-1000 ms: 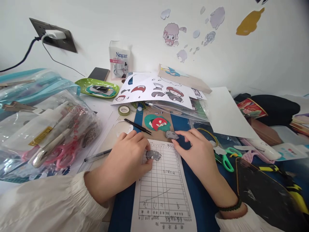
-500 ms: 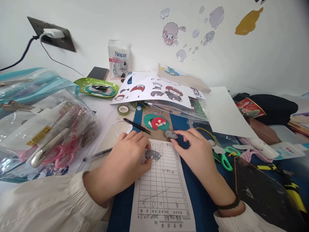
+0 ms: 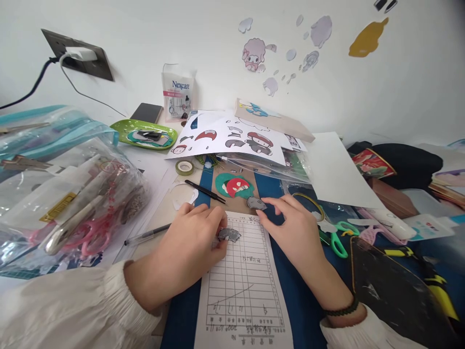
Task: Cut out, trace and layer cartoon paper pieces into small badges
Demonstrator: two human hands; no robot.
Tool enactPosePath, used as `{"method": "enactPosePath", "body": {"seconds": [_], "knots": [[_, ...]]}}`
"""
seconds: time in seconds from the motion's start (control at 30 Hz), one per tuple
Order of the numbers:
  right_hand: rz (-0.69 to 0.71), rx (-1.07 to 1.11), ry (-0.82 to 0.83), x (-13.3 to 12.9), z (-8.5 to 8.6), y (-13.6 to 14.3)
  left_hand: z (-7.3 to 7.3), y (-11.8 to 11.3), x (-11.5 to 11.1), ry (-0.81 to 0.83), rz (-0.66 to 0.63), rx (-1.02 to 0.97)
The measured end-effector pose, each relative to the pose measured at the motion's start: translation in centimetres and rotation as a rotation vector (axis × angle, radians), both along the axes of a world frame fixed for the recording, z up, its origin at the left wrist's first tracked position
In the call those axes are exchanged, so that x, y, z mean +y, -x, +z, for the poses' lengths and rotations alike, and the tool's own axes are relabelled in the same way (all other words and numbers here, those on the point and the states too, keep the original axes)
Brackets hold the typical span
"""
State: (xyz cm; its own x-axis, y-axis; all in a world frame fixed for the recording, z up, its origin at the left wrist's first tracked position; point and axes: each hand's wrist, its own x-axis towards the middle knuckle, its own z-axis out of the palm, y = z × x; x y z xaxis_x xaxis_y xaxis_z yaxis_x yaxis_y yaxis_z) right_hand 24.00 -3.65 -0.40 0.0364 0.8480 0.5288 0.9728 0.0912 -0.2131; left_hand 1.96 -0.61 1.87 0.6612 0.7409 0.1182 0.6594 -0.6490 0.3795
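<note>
My left hand (image 3: 194, 237) pinches a small grey cut-out piece (image 3: 232, 235) with ragged edges, just over the printed form (image 3: 250, 286). A second, curved grey cut-out piece (image 3: 255, 202) is held at its right edge between the thumb and index finger of my right hand (image 3: 295, 228). Beyond the hands, a red cut-out with small white shapes (image 3: 238, 188) lies on a green cut-out (image 3: 221, 186). Black tweezers (image 3: 205, 190) rest to their left. A pen (image 3: 147, 234) lies by my left wrist, partly hidden by the hand.
White printed sheets (image 3: 218, 145) spread at the back, near a green tray (image 3: 119, 127) and a roll of tape (image 3: 184, 167). A clear bag of tools (image 3: 72, 194) fills the left. Green-handled scissors (image 3: 339, 245) and a dark panel (image 3: 392, 291) are on the right.
The grey piece in my left hand has tipped slightly. My right hand keeps its hold on the other piece, and the whole view has shifted a little.
</note>
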Motion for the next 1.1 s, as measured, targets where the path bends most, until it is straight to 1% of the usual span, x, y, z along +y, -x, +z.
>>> {"method": "enactPosePath", "body": {"seconds": [0.07, 0.17, 0.23, 0.3, 0.43, 0.53, 0.7, 0.9, 1.1], "knots": [[-0.027, 0.054, 0.033, 0.0, 0.1, -0.1, 0.0, 0.0, 0.0, 0.002, 0.004, 0.008], [-0.071, 0.2, 0.135, 0.6, 0.3, 0.1, 0.0, 0.1, -0.1, -0.003, 0.004, -0.006], [-0.095, 0.281, 0.192, 1.5, 0.4, 0.5, -0.1, 0.2, -0.1, -0.014, -0.008, -0.027], [-0.116, 0.31, 0.215, 2.8, 0.2, 0.9, -0.1, 0.2, -0.2, -0.027, -0.023, -0.045], [-0.197, 0.292, 0.236, 5.7, -0.4, 1.5, -0.2, 0.3, -0.1, -0.028, -0.018, -0.052], [-0.265, 0.285, 0.249, 7.1, -0.8, 1.3, -0.2, 0.4, -0.1, -0.022, -0.027, -0.06], [-0.319, 0.265, 0.302, 8.1, -0.9, 1.1, -0.4, 0.4, -0.1, -0.005, -0.041, -0.069], [-0.379, 0.225, 0.377, 9.0, -0.7, 1.1, -0.2, 0.3, -0.2, -0.001, -0.02, -0.084], [-0.395, 0.199, 0.397, 9.5, -0.7, 1.1, 0.1, 0.3, -0.1, 0.08, -0.011, -0.036]]}}
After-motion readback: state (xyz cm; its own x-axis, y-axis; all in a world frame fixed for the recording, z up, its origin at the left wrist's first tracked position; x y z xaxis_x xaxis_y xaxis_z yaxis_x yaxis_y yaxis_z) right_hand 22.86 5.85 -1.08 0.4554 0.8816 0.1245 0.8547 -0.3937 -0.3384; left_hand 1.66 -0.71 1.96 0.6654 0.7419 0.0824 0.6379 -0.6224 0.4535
